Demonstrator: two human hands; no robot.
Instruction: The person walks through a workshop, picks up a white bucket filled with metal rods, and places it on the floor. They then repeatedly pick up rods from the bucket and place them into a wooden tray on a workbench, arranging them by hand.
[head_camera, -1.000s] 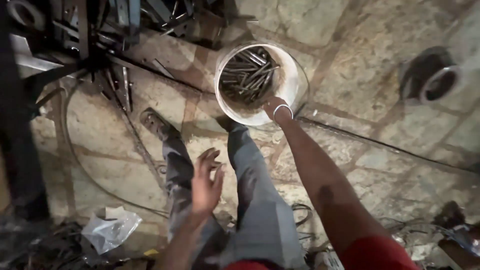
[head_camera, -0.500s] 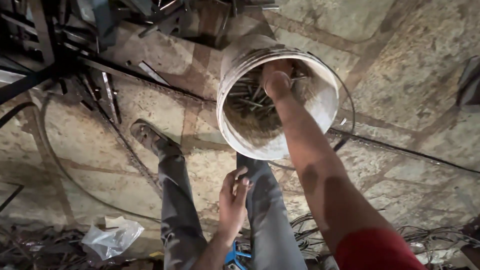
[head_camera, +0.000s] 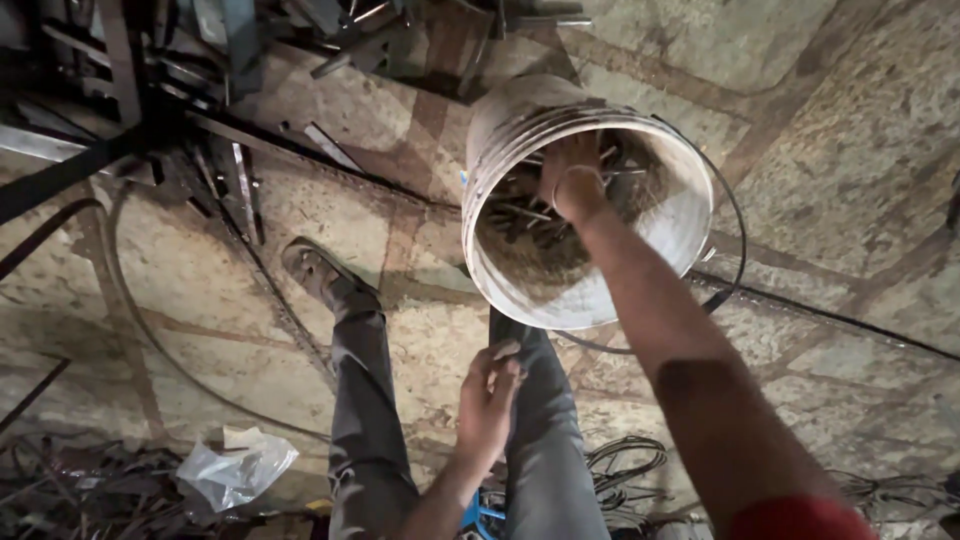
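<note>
floor: rough stone slabs with dark seams, pretty dusty, fills most of the view from above

scrap pile: dark metal bars and strips heaped at the top left, spilling toward the top middle

legs: grey trousers, the person's own, running up from the bottom edge; one shoe planted on the stone left of the bucket

bucket: white plastic pail, grubby inside, tipped so the mouth faces the camera; sits up at the front of the legs, right of centre, thin wire handle looping off its right side

metal pieces: bunch of short dark rods and offcuts lying in the bottom of the bucket, mostly on the left half

right hand: arm comes in from the bottom right with a red sleeve, hand is down inside the bucket among the metal pieces; fingers are curled down into the pile, but honestly can't tell if they're actually gripping anything

left hand: hovering over the right thigh, just below the bucket's lower rim; fingers loosely bent and close together, nothing in them

plastic bag: crumpled clear bag on the floor at lower left, next to some tangled wire

cables: dark loops of cord on the floor right of the legs, near the bottom
</note>
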